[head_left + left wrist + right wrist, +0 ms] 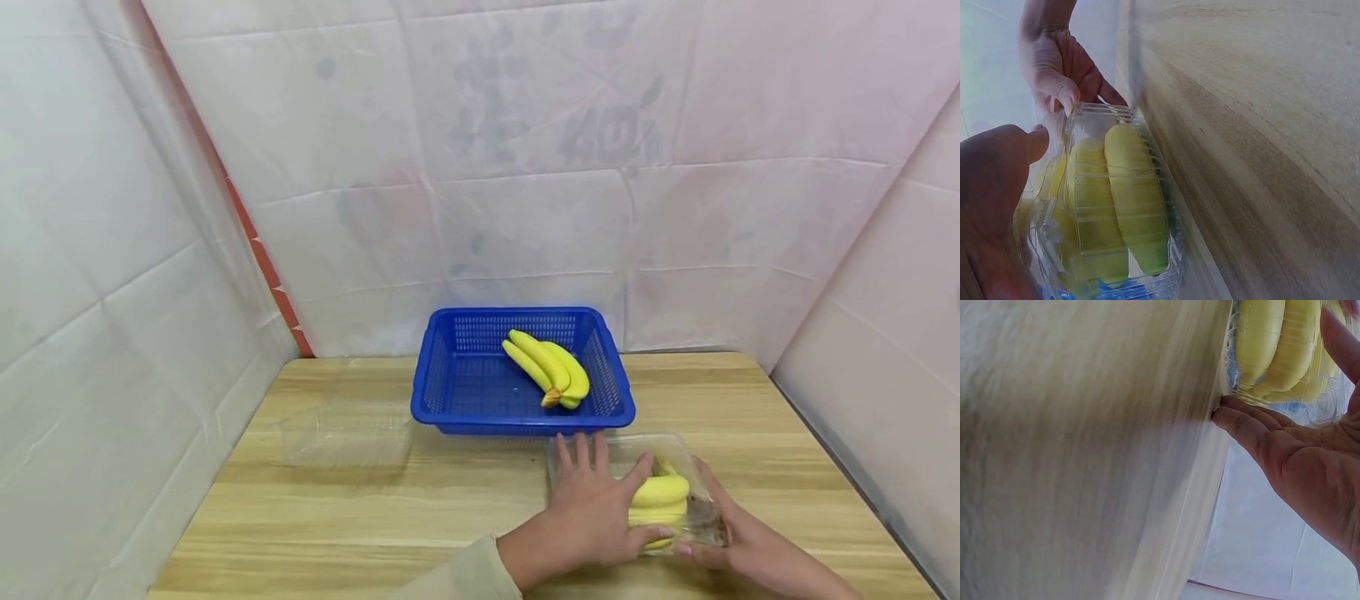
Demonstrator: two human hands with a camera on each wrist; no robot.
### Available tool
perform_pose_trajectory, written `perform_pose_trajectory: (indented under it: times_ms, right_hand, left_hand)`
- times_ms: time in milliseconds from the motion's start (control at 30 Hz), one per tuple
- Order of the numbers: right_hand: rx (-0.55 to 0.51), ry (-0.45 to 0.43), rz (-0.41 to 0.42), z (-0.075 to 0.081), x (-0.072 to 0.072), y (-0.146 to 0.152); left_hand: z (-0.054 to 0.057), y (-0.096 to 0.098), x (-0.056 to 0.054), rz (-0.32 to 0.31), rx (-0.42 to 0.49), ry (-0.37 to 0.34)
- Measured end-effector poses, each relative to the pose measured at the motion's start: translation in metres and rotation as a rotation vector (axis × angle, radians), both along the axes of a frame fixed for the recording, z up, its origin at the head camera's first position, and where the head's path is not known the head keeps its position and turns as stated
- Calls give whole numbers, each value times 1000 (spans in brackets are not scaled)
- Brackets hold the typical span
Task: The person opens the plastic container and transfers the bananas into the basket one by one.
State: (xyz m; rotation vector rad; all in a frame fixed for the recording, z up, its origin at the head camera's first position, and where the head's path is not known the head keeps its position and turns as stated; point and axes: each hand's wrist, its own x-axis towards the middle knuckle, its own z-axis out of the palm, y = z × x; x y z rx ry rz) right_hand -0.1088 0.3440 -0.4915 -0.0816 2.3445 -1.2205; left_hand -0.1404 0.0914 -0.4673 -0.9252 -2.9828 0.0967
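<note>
A clear plastic clamshell box (611,450) with yellow bananas (660,492) inside lies at the table's front right. My left hand (588,508) rests on top of it, fingers spread and fairly straight toward the far edge, thumb near the front edge. At the box's right end my right hand (742,533) holds the corner, thumb at the front and fingers along the end. Through the ribbed side in the left wrist view, several bananas (1138,194) show. In the right wrist view the right fingers (1254,428) reach low beside the box, close to the table.
Behind the box stands a blue plastic basket (480,421) holding a bunch of bananas (551,367). Another clear clamshell (345,437) sits open at the left of the wooden table (337,525). White sheeting (525,225) hangs around the back and sides.
</note>
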Motion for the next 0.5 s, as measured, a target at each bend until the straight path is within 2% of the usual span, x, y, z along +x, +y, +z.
perform_pose_trajectory:
  times_ms: [333,500]
  right_hand:
    - [-25,-22,-2,1,-1,0]
    - [-24,4,-8,-1,1,0]
  left_hand:
    - [-1,2,-1,-2,-2,-31]
    - [-1,2,-2,-3,1,-45]
